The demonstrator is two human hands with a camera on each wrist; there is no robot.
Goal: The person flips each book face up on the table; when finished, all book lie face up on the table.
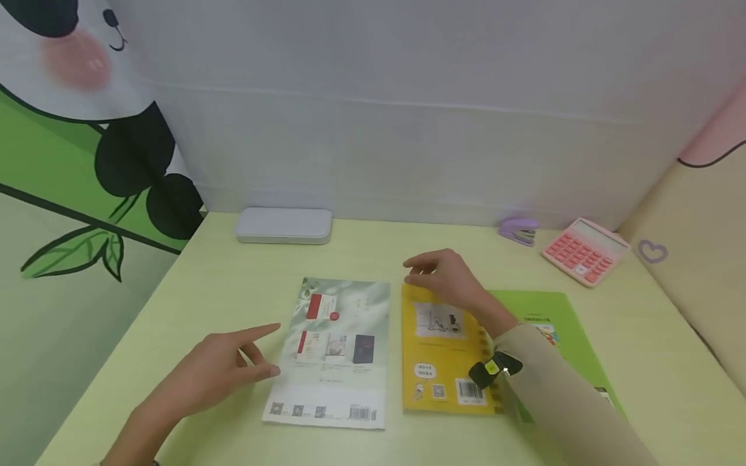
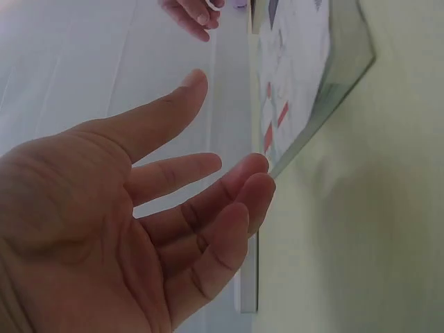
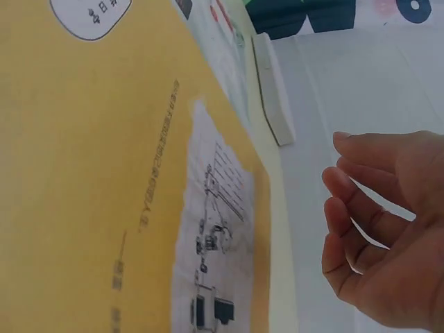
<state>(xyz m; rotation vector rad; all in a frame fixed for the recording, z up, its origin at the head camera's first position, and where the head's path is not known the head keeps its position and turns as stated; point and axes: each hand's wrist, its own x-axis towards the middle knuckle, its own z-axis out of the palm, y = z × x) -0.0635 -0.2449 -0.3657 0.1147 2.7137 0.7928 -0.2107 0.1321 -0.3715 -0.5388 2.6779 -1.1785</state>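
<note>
The magazine (image 1: 332,382) is lying flat on the table (image 1: 192,285), its pale green and white cover facing up. It is showing printed pictures in two rows, three square codes along the bottom edge and a barcode at lower right. Just beside it, slightly apart, the yellow book (image 1: 440,356) is lying flat and closed, displaying a grey-and-white drawing, a white bubble and a barcode; its bound right edge is running partly under a sleeve.

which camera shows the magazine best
The head view: it shows nearly all of the magazine from above, with its pictures and barcode in sight. The left wrist view catches it at a steep slant, cut off at the top. The right wrist view shows only a slanted part beyond the yellow book.
</note>
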